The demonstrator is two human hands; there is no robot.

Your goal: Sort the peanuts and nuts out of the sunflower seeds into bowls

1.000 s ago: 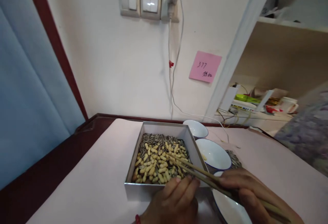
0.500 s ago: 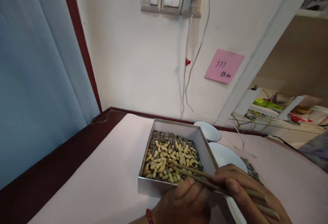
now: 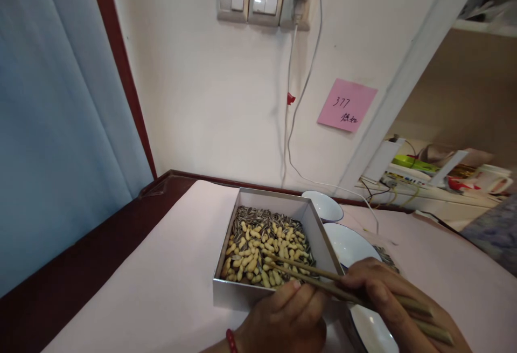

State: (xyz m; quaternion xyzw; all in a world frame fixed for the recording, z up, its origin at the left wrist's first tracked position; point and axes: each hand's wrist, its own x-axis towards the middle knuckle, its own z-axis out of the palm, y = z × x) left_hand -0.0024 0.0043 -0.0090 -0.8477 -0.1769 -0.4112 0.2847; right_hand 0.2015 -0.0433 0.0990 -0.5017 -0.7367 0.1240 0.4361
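A square grey box [image 3: 226, 292] on the pale tabletop holds peanuts in the shell [image 3: 258, 253] mixed with striped sunflower seeds [image 3: 258, 217]. My right hand [image 3: 391, 302] grips a pair of wooden chopsticks [image 3: 319, 277], whose tips rest among the peanuts near the box's front right. My left hand [image 3: 283, 320], with a red bracelet at the wrist, has its curled fingers resting on the box's near rim, close under the chopsticks.
White bowls [image 3: 347, 242] with dark rims stand right of the box, one smaller at the back [image 3: 325, 205], one near my right hand [image 3: 371, 331]. Loose sunflower seeds [image 3: 385, 258] lie beside them. A wall with switches, cable and pink note rises behind; cluttered shelf at right.
The view has shifted slightly left and down since half a second ago. The chopstick tips stay among the peanuts; both hands keep their places at the box's near edge.
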